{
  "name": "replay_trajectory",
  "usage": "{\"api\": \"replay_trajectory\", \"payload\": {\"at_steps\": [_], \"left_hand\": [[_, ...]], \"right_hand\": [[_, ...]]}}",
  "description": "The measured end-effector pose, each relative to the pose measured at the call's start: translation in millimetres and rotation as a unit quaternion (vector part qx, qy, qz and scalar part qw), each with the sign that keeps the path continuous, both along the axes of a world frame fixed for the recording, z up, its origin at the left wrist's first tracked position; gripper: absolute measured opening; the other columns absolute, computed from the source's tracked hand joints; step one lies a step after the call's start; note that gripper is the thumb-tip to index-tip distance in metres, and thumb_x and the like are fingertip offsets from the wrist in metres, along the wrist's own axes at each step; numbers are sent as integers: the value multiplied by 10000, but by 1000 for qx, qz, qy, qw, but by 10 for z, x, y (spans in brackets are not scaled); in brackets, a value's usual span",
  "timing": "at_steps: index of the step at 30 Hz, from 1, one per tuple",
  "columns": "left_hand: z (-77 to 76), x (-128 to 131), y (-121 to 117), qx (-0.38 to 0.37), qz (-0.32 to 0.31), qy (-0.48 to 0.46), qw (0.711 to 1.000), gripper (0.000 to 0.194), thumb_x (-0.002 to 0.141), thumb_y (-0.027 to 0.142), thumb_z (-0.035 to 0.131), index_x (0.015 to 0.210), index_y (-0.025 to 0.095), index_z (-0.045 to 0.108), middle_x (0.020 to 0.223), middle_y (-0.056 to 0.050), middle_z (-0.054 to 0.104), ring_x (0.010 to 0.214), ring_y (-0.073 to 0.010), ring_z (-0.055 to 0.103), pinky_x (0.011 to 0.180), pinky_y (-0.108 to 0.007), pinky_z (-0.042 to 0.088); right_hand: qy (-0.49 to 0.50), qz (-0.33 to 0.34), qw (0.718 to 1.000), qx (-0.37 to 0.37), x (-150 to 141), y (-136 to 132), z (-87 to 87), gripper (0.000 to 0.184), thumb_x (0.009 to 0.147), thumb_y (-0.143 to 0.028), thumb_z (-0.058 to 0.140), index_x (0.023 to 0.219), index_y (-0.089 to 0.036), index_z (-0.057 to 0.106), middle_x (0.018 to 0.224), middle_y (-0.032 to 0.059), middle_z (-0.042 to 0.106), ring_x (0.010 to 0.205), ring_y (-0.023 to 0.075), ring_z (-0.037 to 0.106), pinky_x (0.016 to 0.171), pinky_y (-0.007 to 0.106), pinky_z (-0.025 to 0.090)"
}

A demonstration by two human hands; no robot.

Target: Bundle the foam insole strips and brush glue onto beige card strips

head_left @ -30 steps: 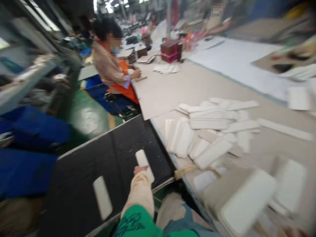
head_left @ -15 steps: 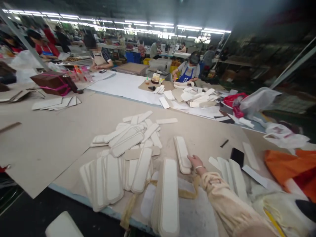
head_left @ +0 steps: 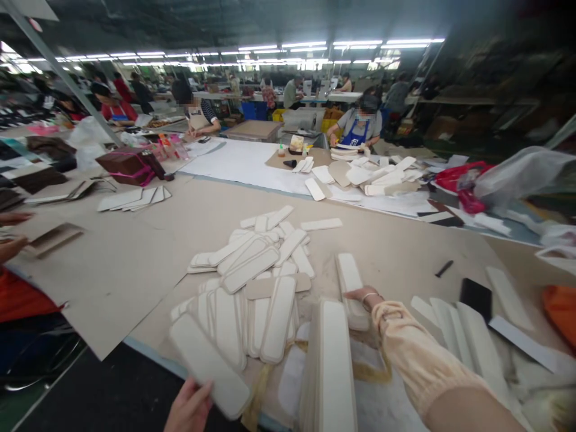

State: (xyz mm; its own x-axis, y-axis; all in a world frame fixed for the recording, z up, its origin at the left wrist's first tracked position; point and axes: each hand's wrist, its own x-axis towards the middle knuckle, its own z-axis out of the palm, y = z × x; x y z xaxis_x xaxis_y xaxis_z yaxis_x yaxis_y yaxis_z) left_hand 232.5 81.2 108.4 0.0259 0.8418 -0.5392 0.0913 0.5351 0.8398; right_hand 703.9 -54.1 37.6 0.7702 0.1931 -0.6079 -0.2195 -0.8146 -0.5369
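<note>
My left hand (head_left: 191, 405) pinches the lower edge of a long white panel (head_left: 210, 366) with rounded corners, tilted above the front edge of the table. My right hand (head_left: 362, 296) reaches across a small stack of similar white panels (head_left: 350, 273), its fingers closed over the upper one; the fingertips are partly hidden. Between the hands stands a taller stack of panels (head_left: 333, 360), with a white top face and beige edges. Left of that, a spread of overlapping panels (head_left: 227, 324) lies in front of a loose heap of them (head_left: 252, 267).
A black surface (head_left: 108, 390) lies below the table's front left edge. To the right are more white strips (head_left: 481, 342), a black flat object (head_left: 476, 299) and a small dark tool (head_left: 444, 268). A co-worker's hands (head_left: 11, 237) are at the left; another person (head_left: 357, 123) works across the table.
My left hand has come into view holding a white panel, lifted from the black surface. My right hand has shifted from the small stack's side to across it. The view has turned right since the first frame.
</note>
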Motion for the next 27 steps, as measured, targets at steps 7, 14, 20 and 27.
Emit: {"api": "replay_trajectory", "payload": {"at_steps": [7, 14, 20, 27], "left_hand": [[-409, 1243, 229, 135, -374, 212, 892, 292, 740, 112, 478, 990, 160, 622, 1002, -58, 688, 976, -186, 622, 860, -288, 481], [-624, 1705, 143, 203, -379, 400, 809, 308, 731, 151, 598, 1031, 125, 531, 1126, -147, 538, 1148, -260, 501, 978, -336, 346], [-583, 1833, 46, 237, -388, 471, 756, 695, 675, 326, 715, 1241, 96, 383, 1171, -185, 507, 1160, -324, 481, 962, -384, 331], [-569, 1910, 302, 159, -468, 430, 756, 477, 695, 355, 677, 1046, 74, 518, 1049, -238, 629, 1034, -370, 593, 812, -389, 433]], "right_hand": [[42, 8, 991, 124, -124, -152, 17, 317, 537, -192, 807, 813, -79, 702, 772, 149, 730, 811, 303, 670, 712, 384, 523], [93, -16, 976, 199, -179, -754, 76, 398, 513, -274, 811, 846, -88, 699, 786, 141, 734, 689, 268, 659, 667, 377, 522], [153, -68, 944, 283, -439, -1316, 145, 438, 533, -364, 771, 888, -134, 657, 749, 103, 728, 662, 259, 657, 659, 387, 520], [197, -52, 867, 456, -755, -1639, 317, 558, 485, -472, 752, 894, -111, 637, 696, 95, 685, 611, 222, 639, 639, 385, 529]]}}
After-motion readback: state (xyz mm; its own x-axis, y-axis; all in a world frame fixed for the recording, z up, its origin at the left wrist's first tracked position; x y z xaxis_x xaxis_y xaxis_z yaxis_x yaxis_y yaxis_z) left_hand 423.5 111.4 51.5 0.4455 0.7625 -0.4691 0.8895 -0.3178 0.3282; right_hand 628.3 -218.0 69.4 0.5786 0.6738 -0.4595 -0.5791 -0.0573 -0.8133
